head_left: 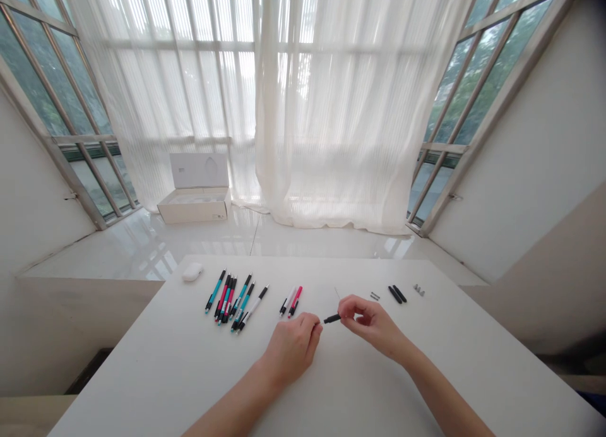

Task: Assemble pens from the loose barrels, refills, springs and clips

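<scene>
Both hands meet over the middle of the white table. A short black pen grip [332, 319] points left from the fingertips of my right hand [372, 323], which are pinched on its right end. My left hand [294, 343] is closed at the grip's left end; a small pale tip shows there, and what its fingers hold is mostly hidden. Just beyond my right hand lies a thin pale refill [337, 292], partly covered by the fingers. A white pen barrel [286, 302] and a pink pen barrel [295, 301] lie beyond my left hand.
Several assembled pens [235, 302] lie at the left, near a white rounded case [192, 272]. Small springs [375, 295], two black grips [397, 294] and grey pen tips [419, 290] lie at the right. An opened white box [194, 205] stands on the sill by the curtain.
</scene>
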`<control>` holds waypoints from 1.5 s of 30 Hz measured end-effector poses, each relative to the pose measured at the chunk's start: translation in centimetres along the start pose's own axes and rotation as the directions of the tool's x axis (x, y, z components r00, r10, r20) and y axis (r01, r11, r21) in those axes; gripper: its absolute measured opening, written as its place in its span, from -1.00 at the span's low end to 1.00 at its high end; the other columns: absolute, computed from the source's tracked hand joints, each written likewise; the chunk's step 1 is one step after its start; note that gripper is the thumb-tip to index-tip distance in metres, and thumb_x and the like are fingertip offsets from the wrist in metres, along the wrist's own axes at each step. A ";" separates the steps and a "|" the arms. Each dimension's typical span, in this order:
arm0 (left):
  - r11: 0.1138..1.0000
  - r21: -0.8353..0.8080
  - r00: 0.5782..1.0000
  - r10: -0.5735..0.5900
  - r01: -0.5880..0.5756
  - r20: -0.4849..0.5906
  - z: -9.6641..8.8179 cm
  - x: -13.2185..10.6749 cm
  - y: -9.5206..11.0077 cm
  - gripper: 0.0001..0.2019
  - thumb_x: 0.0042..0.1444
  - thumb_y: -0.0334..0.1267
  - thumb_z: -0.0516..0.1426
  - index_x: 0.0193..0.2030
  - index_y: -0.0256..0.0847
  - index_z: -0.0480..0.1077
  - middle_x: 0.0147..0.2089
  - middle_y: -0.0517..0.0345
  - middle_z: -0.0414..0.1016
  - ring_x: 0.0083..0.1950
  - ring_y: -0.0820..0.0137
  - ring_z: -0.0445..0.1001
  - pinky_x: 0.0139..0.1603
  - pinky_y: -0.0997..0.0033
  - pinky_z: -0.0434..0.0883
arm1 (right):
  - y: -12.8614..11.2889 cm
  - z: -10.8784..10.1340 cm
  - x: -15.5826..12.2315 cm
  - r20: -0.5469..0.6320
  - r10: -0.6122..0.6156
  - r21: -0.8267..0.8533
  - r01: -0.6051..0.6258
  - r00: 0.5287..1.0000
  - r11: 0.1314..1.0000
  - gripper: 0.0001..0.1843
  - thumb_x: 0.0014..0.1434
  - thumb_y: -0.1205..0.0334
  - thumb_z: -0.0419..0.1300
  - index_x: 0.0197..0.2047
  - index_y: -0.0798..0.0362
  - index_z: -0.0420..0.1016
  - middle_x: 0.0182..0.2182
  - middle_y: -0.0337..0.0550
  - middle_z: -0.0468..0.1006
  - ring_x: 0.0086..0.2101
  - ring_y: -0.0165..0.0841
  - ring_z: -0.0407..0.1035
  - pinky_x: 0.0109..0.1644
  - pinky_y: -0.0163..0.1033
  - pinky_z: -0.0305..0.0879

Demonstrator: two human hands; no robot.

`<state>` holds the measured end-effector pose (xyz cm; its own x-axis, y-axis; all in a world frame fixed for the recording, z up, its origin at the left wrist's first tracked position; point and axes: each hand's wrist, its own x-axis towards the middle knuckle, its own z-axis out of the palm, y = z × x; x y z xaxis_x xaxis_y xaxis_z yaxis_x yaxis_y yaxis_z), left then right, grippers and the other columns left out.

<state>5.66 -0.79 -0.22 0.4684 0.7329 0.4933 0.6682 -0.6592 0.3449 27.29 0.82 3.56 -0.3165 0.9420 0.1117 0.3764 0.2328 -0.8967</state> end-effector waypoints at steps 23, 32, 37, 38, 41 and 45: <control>0.994 0.027 0.995 0.101 -0.101 0.003 0.4 -0.1 -0.3 -0.81 0.35 -0.34 -0.16 -0.11 -0.16 0.25 -0.32 0.18 0.43 -0.49 0.47 0.41 -0.51 0.50 0.26 | 5.2 -9.7 -0.7 -0.694 0.097 -0.296 -0.405 0.714 0.865 -0.64 -0.06 -0.09 0.22 -0.34 0.03 0.52 -0.47 -0.14 0.54 -0.45 -0.28 0.36 -0.36 -0.22 0.21; 0.990 0.036 0.991 0.135 -0.135 -0.004 0.2 -0.1 -0.2 -0.81 0.34 -0.35 -0.15 -0.13 -0.16 0.25 -0.35 0.19 0.43 -0.52 0.45 0.38 -0.52 0.47 0.23 | 10.2 -11.6 -1.5 -0.772 0.168 -0.386 -0.662 0.613 0.642 -0.68 -0.01 -0.05 0.12 -0.32 -0.02 0.54 -0.31 -0.11 0.62 -0.38 -0.21 0.42 -0.37 -0.21 0.19; 0.989 0.046 0.990 0.137 -0.138 0.023 0.2 -0.1 -0.2 -0.81 0.34 -0.34 -0.16 -0.12 -0.16 0.24 -0.36 0.19 0.42 -0.52 0.44 0.37 -0.53 0.48 0.20 | 10.6 -11.7 -1.3 -0.730 0.180 -0.415 -0.637 0.660 0.650 -0.69 0.01 -0.05 0.12 -0.34 -0.03 0.54 -0.32 -0.12 0.62 -0.37 -0.21 0.42 -0.36 -0.21 0.21; 0.990 0.048 0.991 0.133 -0.135 0.026 0.2 -0.1 -0.2 -0.81 0.34 -0.34 -0.16 -0.12 -0.16 0.24 -0.36 0.20 0.42 -0.52 0.44 0.37 -0.53 0.48 0.20 | 10.3 -11.7 -1.3 -0.729 0.166 -0.421 -0.626 0.665 0.657 -0.68 0.01 -0.05 0.12 -0.33 -0.03 0.54 -0.34 -0.12 0.61 -0.39 -0.22 0.41 -0.36 -0.21 0.21; 0.991 0.051 0.992 0.123 -0.124 0.029 0.2 -0.1 -0.2 -0.81 0.34 -0.35 -0.17 -0.12 -0.16 0.24 -0.36 0.20 0.42 -0.53 0.44 0.36 -0.54 0.47 0.19 | 8.4 -11.0 -1.1 -0.719 0.096 -0.431 -0.550 0.688 0.715 -0.64 0.04 -0.09 0.11 -0.31 0.00 0.54 -0.42 -0.12 0.58 -0.48 -0.28 0.36 -0.38 -0.21 0.21; 0.991 0.080 0.994 0.104 -0.106 0.037 0.3 0.0 -0.1 -0.81 0.33 -0.36 -0.16 -0.13 -0.16 0.25 -0.35 0.19 0.43 -0.52 0.42 0.38 -0.54 0.46 0.20 | 3.9 -6.9 -0.5 -0.419 0.001 -0.433 -0.201 0.908 0.879 -0.60 0.11 -0.13 0.10 -0.27 0.02 0.54 -0.52 -0.18 0.51 -0.55 -0.38 0.25 -0.43 -0.26 0.21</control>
<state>5.76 -0.69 -0.50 0.5560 0.6663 0.4969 0.6585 -0.7179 0.2258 34.93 2.95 3.01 0.0781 0.9567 0.2804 0.7714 0.1201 -0.6249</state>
